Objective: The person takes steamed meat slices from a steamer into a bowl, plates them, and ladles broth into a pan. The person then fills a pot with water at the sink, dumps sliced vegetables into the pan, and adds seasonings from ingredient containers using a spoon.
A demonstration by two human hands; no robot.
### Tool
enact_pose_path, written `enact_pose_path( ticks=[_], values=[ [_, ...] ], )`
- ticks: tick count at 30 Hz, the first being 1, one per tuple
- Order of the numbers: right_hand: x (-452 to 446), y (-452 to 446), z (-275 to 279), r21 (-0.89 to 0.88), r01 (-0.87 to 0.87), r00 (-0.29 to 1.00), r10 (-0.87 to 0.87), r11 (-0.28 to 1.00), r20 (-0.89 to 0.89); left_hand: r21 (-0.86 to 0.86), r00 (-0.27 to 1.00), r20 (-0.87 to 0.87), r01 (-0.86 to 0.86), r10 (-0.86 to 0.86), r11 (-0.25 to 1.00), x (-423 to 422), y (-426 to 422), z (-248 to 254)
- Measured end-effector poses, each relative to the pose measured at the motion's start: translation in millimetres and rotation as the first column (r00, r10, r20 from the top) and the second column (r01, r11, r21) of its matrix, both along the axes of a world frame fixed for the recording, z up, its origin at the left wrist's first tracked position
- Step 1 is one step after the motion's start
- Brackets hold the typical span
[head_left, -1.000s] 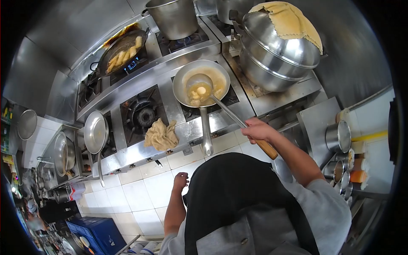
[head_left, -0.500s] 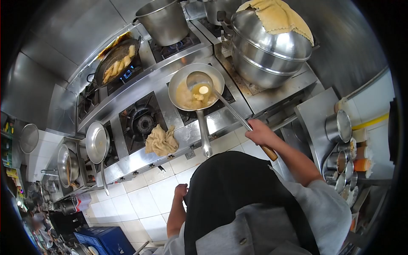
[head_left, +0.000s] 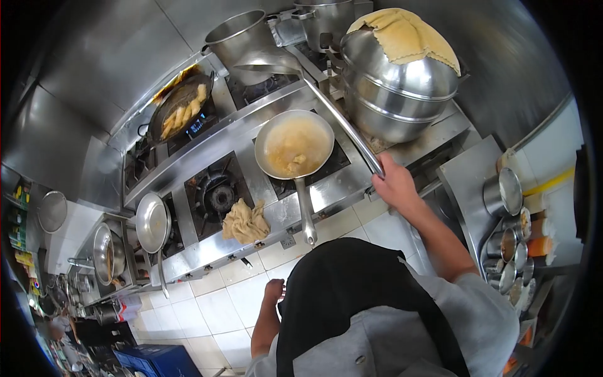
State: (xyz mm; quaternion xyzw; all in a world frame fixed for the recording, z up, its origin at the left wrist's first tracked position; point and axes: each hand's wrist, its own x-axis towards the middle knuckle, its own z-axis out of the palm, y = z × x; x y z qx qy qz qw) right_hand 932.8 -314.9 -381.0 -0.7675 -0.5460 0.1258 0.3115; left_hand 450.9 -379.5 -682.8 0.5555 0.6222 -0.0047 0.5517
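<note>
Stainless steel fills the view, and across it slants a long-handled ladle, its handle clenched in the fingers of the right hand. The ladle's bowl is raised beyond the near frying pan, seen tilted against the tall stockpot behind; whether bowl and pot touch, I cannot tell. That frying pan sits on a burner of the stove, its handle pointing toward the person, with cloudy tan liquid and a few pale lumps inside. The left hand hangs low beside the black apron, fingers curled; whether they grasp anything, I cannot tell.

Left of the pan, a crumpled beige cloth lies at the stove's front edge near a bare burner. On the right stands a domed steel pot with a yellow cloth draped over its lid. At the back left, blue flames show by a dark wok holding long golden pieces.
</note>
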Motion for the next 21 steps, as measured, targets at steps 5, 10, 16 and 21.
enact_pose_path(
  ticks=[5, 10, 16, 21],
  values=[
    [-2, -11, -35, -0.105, -0.109, 0.977, 0.087, 0.988, -0.197, 0.258, 0.885, -0.282, 0.443, -0.371, 0.859, -14, -6, -23],
    [-26, -30, -45, -0.099, -0.316, 0.84, 0.23, 0.944, -0.491, 0.228, 0.735, -0.377, 0.663, -0.564, 0.713, -5, 0, -17],
    [-82, 44, -23, -0.272, -0.63, 0.434, 0.04, 0.728, -0.9, -0.015, 0.921, 0.012, -0.39, 0.39, 0.921, 8, -2, -9],
    [-193, 119, -29, -0.152, -0.794, 0.079, -0.148, 0.589, -0.986, 0.082, 0.889, 0.079, -0.456, 0.45, 0.886, -7, -33, 9]
  ],
)
